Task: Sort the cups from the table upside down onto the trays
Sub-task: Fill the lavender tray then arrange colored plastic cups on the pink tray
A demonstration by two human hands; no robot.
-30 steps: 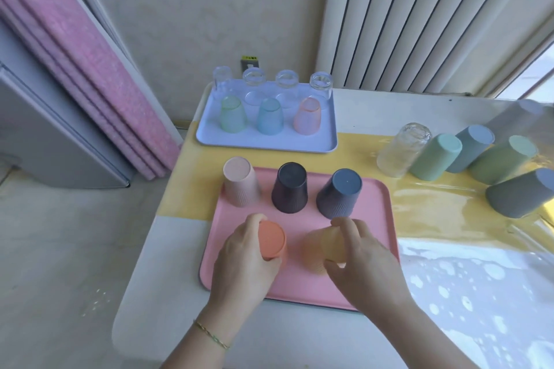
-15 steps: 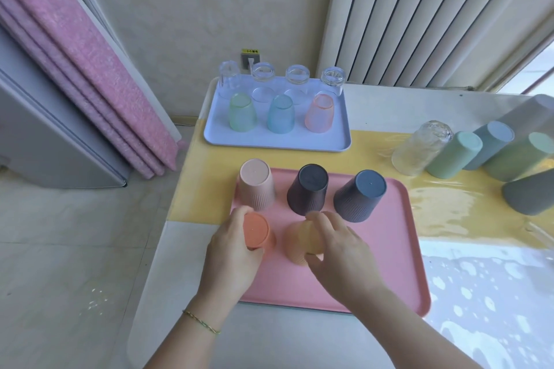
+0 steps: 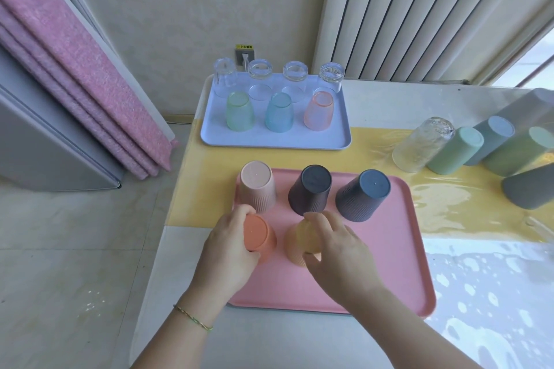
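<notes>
- Head view: left hand [image 3: 227,252] grip is closed round the orange cup [image 3: 258,233], fingers curled on its side wall.
- Right hand [image 3: 338,255] grip is on the yellow cup [image 3: 298,241]: fingers over the top, thumb on the near side.
- Both cups are base up on the pink tray [image 3: 389,263], second row.
- Versus 1 s ago: both cups and both hands have moved toward the tray's far side. Orange cup is now just in front of the pale pink cup [image 3: 257,186], yellow cup just in front of the dark purple cup [image 3: 310,192].
- The slate blue cup [image 3: 362,195] is unchanged in the back row.
- The blue tray [image 3: 269,141] load is unchanged: four clear glasses, three tinted ones.
- A row of cups [image 3: 455,156] waits on the tabletop [image 3: 269,344], to the right.
</notes>
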